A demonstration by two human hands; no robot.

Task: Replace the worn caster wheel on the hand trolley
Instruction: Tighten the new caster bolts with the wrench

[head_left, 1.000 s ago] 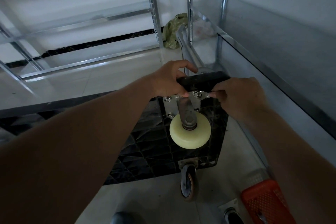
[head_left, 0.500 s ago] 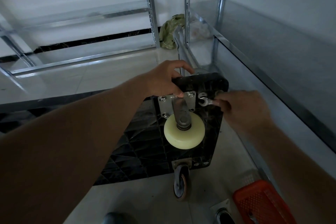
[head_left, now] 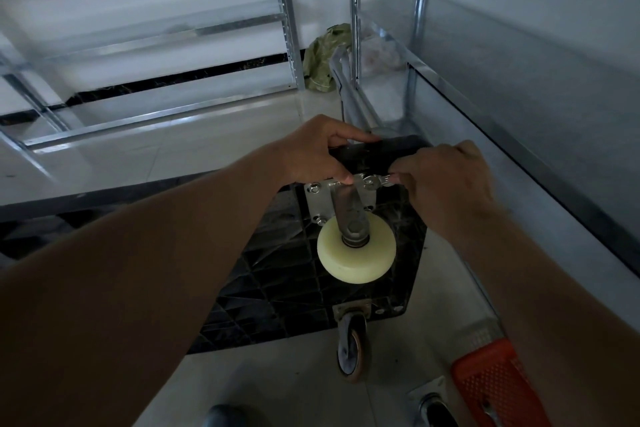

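While left hand (head_left: 311,152) grips trolley deck (head_left: 294,270), right hand (head_left: 446,180) pinches wrench (head_left: 375,181) on a plate bolt; new cream caster (head_left: 356,250) mounted, bolts seemingly being tightened.

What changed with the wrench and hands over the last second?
The right hand swung the wrench down off the mounting plate's top-right bolt, then back up onto it. The left hand kept its grip on the trolley deck; the cream wheel stayed mounted.

The right hand (head_left: 446,184), which half a second ago had swung the small wrench (head_left: 375,181) down beside the mounting plate (head_left: 322,194), now has it level on the plate's upper right bolt, as a second ago.
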